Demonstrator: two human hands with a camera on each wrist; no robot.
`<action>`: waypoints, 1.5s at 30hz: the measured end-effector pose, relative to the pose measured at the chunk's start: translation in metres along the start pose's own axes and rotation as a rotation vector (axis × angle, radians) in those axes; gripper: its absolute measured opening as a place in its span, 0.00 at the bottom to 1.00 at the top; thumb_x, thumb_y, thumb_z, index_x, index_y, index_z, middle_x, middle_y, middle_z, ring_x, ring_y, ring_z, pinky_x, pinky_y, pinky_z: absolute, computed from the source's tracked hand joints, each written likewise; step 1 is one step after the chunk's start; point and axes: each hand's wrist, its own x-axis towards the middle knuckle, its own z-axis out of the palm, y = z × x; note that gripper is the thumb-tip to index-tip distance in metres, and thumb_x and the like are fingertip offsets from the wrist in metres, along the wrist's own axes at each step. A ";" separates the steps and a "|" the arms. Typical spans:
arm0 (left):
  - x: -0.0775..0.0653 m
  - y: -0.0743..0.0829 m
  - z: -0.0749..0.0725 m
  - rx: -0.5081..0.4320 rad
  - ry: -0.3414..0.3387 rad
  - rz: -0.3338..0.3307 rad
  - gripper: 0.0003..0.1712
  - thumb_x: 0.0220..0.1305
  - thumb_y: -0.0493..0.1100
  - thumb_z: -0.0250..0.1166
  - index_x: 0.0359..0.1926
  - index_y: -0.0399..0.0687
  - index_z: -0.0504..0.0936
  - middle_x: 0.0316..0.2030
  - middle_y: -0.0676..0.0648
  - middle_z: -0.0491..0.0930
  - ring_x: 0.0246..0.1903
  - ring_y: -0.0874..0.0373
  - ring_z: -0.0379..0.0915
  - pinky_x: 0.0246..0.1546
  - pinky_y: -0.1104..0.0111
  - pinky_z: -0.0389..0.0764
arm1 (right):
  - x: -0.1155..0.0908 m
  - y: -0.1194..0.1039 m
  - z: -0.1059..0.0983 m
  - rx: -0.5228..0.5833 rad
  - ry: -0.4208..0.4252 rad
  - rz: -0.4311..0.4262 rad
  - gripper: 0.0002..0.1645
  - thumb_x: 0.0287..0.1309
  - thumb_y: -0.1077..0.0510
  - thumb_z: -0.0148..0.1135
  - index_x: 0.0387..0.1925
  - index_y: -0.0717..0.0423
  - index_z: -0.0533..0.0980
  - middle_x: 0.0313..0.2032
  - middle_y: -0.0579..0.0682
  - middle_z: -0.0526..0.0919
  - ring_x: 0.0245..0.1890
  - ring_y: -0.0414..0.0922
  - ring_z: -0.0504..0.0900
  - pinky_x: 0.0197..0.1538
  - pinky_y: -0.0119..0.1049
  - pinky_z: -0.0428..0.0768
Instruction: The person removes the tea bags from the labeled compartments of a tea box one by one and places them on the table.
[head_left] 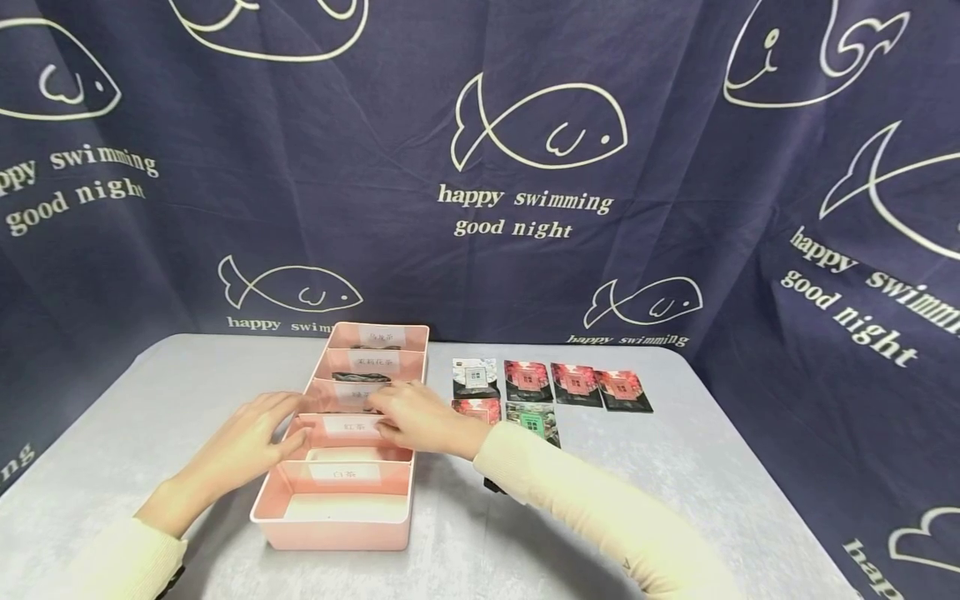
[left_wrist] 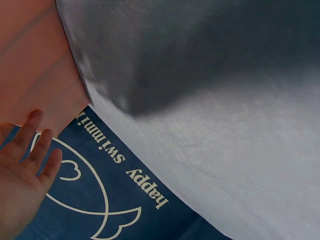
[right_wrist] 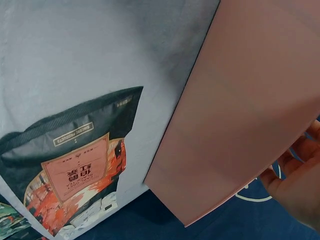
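A long pink divided box (head_left: pixel 330 535) with paper labels stands on the table. My left hand (head_left: pixel 243 433) lies along its left rim, fingers extended and thumb near the inside; the left wrist view shows those fingers (left_wrist: pixel 42 145) loosely spread. Over the right rim reaches my right hand (head_left: pixel 423 419), its fingertips down in a middle compartment by a divider. Whether they hold something there is hidden. Dark packets (head_left: pixel 360 377) show in the farther compartments. The nearest compartment has a bare white bottom.
Right of the box lie several tea sachets: a white one (head_left: pixel 475 377), red ones such as this sachet (head_left: pixel 528 380), and a green one (head_left: pixel 532 421) partly behind my right sleeve (head_left: pixel 585 492). A dark blue fish-print curtain (head_left: pixel 525 275) hangs behind the table (head_left: pixel 675 483).
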 end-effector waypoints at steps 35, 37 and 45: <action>0.000 0.001 -0.001 0.012 -0.024 -0.021 0.22 0.56 0.48 0.61 0.48 0.38 0.76 0.47 0.39 0.78 0.50 0.41 0.71 0.53 0.49 0.69 | -0.001 0.000 0.004 0.263 0.119 0.105 0.03 0.57 0.58 0.57 0.30 0.51 0.77 0.23 0.41 0.78 0.25 0.33 0.70 0.28 0.20 0.65; 0.000 0.001 -0.001 0.013 -0.027 -0.023 0.22 0.56 0.48 0.61 0.48 0.38 0.76 0.47 0.39 0.78 0.51 0.41 0.71 0.53 0.49 0.69 | 0.000 0.000 0.004 0.266 0.135 0.121 0.04 0.57 0.59 0.57 0.32 0.51 0.78 0.24 0.41 0.79 0.25 0.32 0.70 0.28 0.19 0.66; -0.001 0.001 -0.002 0.016 -0.036 -0.024 0.23 0.56 0.48 0.60 0.49 0.38 0.76 0.47 0.39 0.78 0.51 0.40 0.70 0.53 0.48 0.68 | 0.001 -0.001 0.003 0.233 0.189 0.223 0.06 0.57 0.58 0.57 0.35 0.50 0.79 0.29 0.42 0.82 0.28 0.35 0.76 0.32 0.25 0.74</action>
